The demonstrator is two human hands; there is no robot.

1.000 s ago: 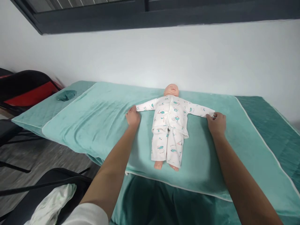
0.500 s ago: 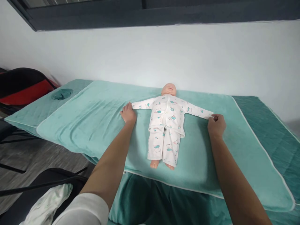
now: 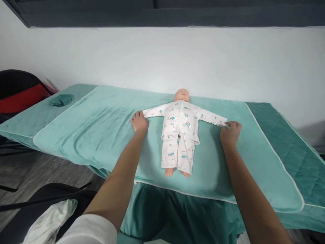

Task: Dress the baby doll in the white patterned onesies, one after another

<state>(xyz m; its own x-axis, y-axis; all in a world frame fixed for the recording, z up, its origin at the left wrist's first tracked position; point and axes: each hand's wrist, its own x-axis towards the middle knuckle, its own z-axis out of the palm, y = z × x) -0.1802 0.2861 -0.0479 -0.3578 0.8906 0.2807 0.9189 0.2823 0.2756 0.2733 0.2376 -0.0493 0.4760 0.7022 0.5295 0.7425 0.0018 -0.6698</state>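
Note:
A baby doll [image 3: 181,95] lies on its back on the green bed, with its head toward the wall. It wears a white pajama top [image 3: 180,118] and white pajama pants [image 3: 177,152], both printed with small green and pink figures. Its sleeves stretch out to the two sides, and bare feet show below the pants. My left hand [image 3: 139,122] is closed at the cuff of the sleeve on the left, covering its end. At the other side, my right hand [image 3: 230,133] pinches the tip of the sleeve between thumb and fingers. Neither doll hand shows.
A light green sheet [image 3: 101,125] with pale edging covers most of the massage bed [image 3: 291,135], which has a face hole [image 3: 61,100] at the left. Behind it rises a white wall [image 3: 162,61]. A black chair [image 3: 45,200] at lower left holds a crumpled white cloth [image 3: 52,220].
My right hand has moved slightly inward with the sleeve end, and the sleeve follows. My left hand stays at its cuff. The camera view has shifted a little.

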